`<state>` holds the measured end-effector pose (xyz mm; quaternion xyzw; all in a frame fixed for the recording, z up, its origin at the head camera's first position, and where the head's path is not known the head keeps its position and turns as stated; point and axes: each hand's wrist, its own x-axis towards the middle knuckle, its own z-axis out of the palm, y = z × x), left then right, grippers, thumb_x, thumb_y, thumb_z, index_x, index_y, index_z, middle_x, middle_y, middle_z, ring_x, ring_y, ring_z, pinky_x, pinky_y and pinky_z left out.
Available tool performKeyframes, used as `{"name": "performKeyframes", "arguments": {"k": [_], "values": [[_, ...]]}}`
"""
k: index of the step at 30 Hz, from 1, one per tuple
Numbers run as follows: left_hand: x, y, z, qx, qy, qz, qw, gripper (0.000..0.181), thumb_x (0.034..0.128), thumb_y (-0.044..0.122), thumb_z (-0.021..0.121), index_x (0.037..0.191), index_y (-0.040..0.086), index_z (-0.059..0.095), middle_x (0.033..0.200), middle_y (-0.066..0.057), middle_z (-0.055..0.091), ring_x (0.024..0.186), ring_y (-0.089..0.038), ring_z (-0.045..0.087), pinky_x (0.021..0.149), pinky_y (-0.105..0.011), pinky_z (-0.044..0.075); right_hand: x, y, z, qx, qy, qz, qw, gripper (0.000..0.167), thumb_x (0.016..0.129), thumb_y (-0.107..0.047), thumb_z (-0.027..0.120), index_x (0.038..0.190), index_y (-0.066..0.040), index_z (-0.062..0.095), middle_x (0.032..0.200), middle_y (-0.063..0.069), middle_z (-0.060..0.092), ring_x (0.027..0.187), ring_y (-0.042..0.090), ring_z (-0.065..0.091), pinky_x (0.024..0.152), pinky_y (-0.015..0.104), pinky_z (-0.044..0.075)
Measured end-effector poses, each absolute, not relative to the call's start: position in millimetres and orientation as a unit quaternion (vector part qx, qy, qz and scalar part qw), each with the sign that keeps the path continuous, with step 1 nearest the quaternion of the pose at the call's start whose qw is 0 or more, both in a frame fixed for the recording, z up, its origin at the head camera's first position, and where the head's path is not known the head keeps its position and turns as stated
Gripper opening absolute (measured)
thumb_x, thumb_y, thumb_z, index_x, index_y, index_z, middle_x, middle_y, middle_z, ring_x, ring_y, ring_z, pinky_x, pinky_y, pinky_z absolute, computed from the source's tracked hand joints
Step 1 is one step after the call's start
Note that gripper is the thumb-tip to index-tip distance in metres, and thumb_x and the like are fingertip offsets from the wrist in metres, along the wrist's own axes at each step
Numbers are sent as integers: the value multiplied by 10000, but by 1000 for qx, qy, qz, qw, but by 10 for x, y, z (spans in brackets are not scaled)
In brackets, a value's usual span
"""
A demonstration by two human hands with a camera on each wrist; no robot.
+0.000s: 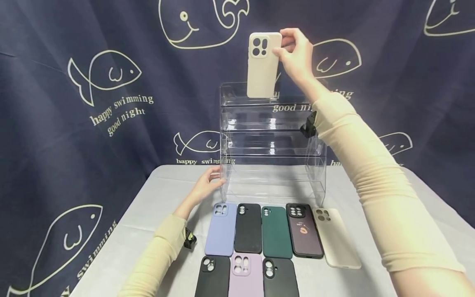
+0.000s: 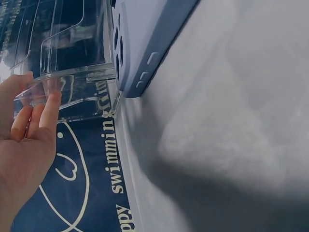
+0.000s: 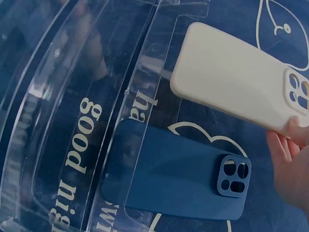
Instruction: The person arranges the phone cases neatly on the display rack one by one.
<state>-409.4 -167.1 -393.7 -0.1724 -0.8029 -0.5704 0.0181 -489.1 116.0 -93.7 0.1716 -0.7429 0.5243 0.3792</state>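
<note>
My right hand point(image 1: 298, 53) pinches a cream phone case point(image 1: 259, 76) by its camera end, thumb on the back face. The case is upright at the top tier of a clear stepped display rack point(image 1: 272, 154). In the right wrist view a dark blue phone case point(image 3: 178, 169) stands in the top tier beside the cream one, apart from it. Down at the rack's left side, my left hand point(image 1: 205, 185) holds the edge of the clear side panel. The left wrist view shows the thumb and fingers point(image 2: 48, 113) on either side of that panel.
On the white-covered table point(image 1: 148, 231), phone cases lie in two rows before the rack, including a light blue one point(image 1: 221, 231), a green one point(image 1: 276, 233), a beige one point(image 1: 337, 241) and a lilac one point(image 1: 246, 282). A navy curtain point(image 1: 44, 123) hangs behind.
</note>
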Motion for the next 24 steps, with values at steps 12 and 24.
{"name": "performKeyframes", "arguments": {"k": [12,24], "values": [[-4000,-1579,-3847,-185,-806,-561,35,454,870,2,610,1279,-72,426,1337,-259,433,1230,-429,469,1021,-455,457,-5025,1131,-922,151,-749,512,391,333,828,-44,679,1152,-101,626,838,-117,566,687,-20,550,683,134,506],[-4035,-1581,-3991,-189,-805,-561,50,448,862,3,620,1268,-57,440,1346,-241,444,1211,-407,493,1014,-457,463,-5212,1159,-1124,120,-749,552,347,338,838,-74,680,1173,-114,661,951,12,671,788,15,638,758,148,562]]}}
